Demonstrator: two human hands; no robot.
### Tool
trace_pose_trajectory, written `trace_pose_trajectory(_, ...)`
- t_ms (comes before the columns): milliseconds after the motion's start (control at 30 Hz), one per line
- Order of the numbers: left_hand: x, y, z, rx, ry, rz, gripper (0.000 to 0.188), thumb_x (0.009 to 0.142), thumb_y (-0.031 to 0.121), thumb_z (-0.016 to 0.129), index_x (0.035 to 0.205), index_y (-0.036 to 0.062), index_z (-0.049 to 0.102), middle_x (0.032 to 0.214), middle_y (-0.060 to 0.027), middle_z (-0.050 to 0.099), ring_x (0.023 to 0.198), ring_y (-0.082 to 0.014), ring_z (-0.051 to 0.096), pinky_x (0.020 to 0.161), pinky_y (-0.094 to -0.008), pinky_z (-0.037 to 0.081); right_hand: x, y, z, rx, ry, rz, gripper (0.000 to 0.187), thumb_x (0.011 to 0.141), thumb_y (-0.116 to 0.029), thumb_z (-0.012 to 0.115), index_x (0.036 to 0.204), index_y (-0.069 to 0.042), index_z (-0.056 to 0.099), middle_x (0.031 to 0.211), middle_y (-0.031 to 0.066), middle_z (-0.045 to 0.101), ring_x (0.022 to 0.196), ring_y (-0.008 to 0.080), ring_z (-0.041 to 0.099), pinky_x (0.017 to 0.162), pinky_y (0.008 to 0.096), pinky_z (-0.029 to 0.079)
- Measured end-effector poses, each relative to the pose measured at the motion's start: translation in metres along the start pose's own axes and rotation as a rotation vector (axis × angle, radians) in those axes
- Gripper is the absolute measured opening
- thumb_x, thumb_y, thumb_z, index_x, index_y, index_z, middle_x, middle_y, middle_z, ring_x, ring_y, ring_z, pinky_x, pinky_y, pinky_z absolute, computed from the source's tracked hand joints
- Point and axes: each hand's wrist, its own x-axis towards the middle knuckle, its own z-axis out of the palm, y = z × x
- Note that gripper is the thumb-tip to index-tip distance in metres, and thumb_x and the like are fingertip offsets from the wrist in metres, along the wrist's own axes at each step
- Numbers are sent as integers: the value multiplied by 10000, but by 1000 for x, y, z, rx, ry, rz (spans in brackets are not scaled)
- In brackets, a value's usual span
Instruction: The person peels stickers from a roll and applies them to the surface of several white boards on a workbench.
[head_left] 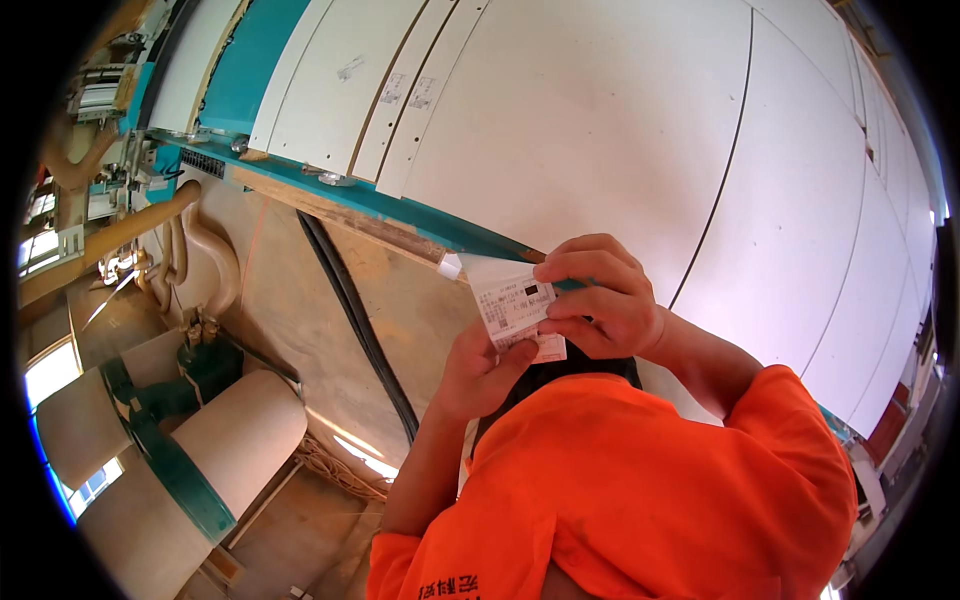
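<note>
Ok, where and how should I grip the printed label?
Likely a light pinch on the right edge of the printed label, coming from the right like the right hand: it looks thin and flat, and the left hand covers part of its lower end.

Labels (517,303) are thin paper, smooth and printed. Boards (600,130) look smooth, faintly satiny. Shirt (650,480) is matt cloth, lightly creased. Table edge (440,223) looks like painted metal. Floor (400,275) is dull, stained. Bags (245,435) look like matt cloth; their ring (175,470) has a glossier painted finish.
</note>
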Motion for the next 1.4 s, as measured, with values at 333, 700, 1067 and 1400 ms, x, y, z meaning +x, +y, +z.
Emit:
trace_pose_trajectory(333,-55,-98,-52,435,374,-464,272,821,80,579,1070,-29,595,936,-100,676,857,-150,644,735,-295,506,-33,1,22,488,10,281,128,800,-103,713,828,-45,602,936,87,663,793,255,624,690,338,490)
trace_pose_trajectory(700,-74,-122,-48,271,460,-591,250,826,47,513,1024,-92,577,905,-100,646,818,-152,631,709,-300,529,-7,104,33,509,53,705,88,828,-9,642,833,-28,556,1094,130,631,973,244,613,835,317,475)
trace_pose_trajectory(1067,-79,-101,-36,340,499,-479,233,821,67,548,1001,-74,596,888,-90,654,816,-125,597,708,-281,484,36,250,-118,-106,733,498,47,860,-50,622,869,-29,581,1101,79,657,985,180,620,880,295,476)
trace_pose_trajectory(1400,-77,-107,-31,274,499,-429,217,812,81,564,969,-64,597,843,-88,647,761,-129,591,666,-284,481,-33,153,-67,-609,-209,71,182,780,-133,695,910,-71,582,1080,74,635,1062,239,581,994,414,431)
